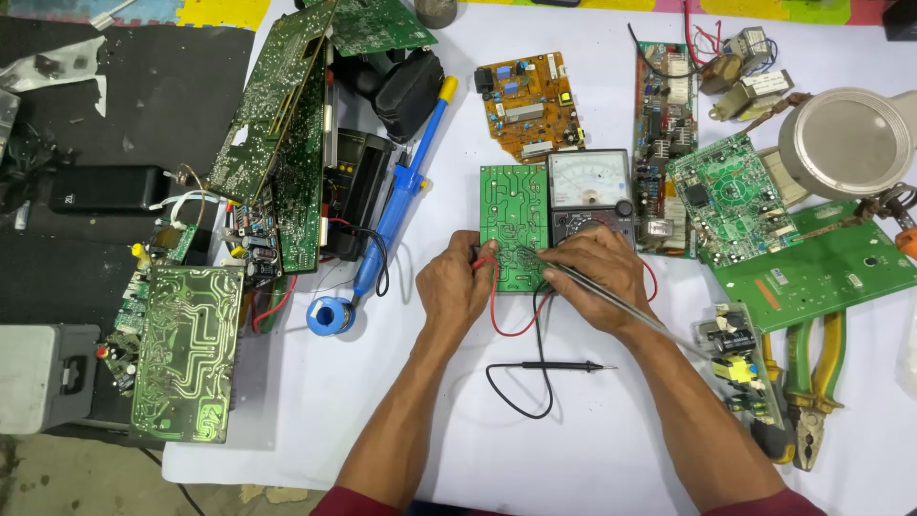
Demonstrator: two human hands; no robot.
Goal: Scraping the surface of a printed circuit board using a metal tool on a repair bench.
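Two hands work on a green board [513, 227].
The left hand [457, 287] pinches a red wire [494, 304]. The right hand [594, 272] grips a thin tool [630, 313], tip on the board.

Small green circuit board [513, 226] lies mid-table [592, 459], analog multimeter [590, 196] touching its right edge. Orange circuit board [530, 103] behind both. Black probe [564, 367] lies in front. Blue desoldering pump [406, 186] to the left; yellow-handled pliers [810, 382] far right.

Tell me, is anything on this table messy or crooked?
Yes. At the left, several green circuit boards lean in a tilted heap instead of lying flat. A black probe lies loose below the hands.
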